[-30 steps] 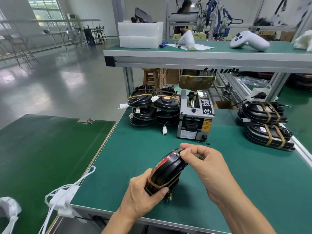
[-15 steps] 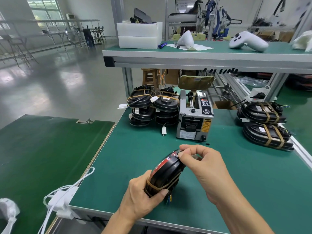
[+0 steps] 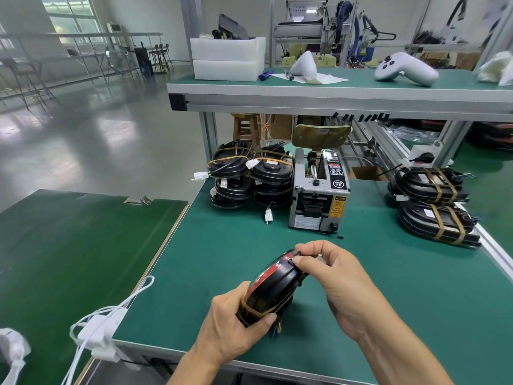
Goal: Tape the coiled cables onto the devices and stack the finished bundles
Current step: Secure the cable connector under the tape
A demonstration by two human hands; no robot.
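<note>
Black device [image 3: 273,290] with red label, stood on edge and tilted, near the front edge of the green desk [image 3: 388,287], roughly mid-width. Left hand [image 3: 236,323] grips its lower end, fingers wrapped underneath, thumb on a brown tape band [image 3: 254,311] that crosses the body. Right hand [image 3: 330,276] pinches at the device's top edge, thumb and forefinger curled on a small part there; what exactly is pinched is too small to tell. Coloured wire ends [image 3: 276,327] poke out below the device, beside the left thumb.

Tape dispenser [image 3: 319,193] stands mid-desk toward the back edge. Just left of it, stacks of untaped-looking black devices with cables [image 3: 249,176], white connectors hanging off. Two finished bundles [image 3: 433,201] with brown tape bands stacked near the right edge. White cable [image 3: 108,320] draped off the front-left corner. Upper shelf [image 3: 333,93] holds white foam boxes [image 3: 227,58] and a white controller [image 3: 405,69].
</note>
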